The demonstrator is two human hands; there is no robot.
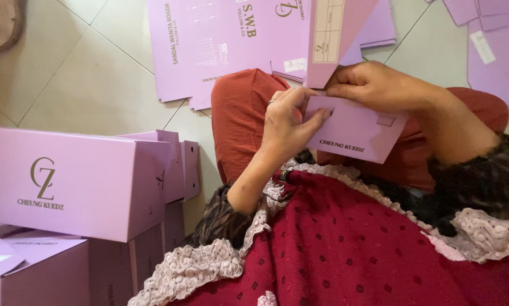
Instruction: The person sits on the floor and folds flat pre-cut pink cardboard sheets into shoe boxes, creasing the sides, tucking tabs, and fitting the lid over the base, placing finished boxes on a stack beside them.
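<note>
A lilac cardboard box blank (353, 127), partly folded, rests over my lap above my red-clad knees. My left hand (285, 122), with a ring on one finger, pinches the panel's left edge with thumb and fingers. My right hand (373, 85) grips the top fold where an upright flap (334, 39) meets the panel. Both hands hold the same piece of card. My dark red dotted garment with lace trim (345, 238) fills the lower part of the view.
Folded lilac boxes (73, 181) are stacked at the left, an open-ended one on top. Flat lilac box blanks (226, 45) lie on the tiled floor ahead, more of them (492, 39) at the upper right. Pale floor tiles (84, 73) show at the upper left.
</note>
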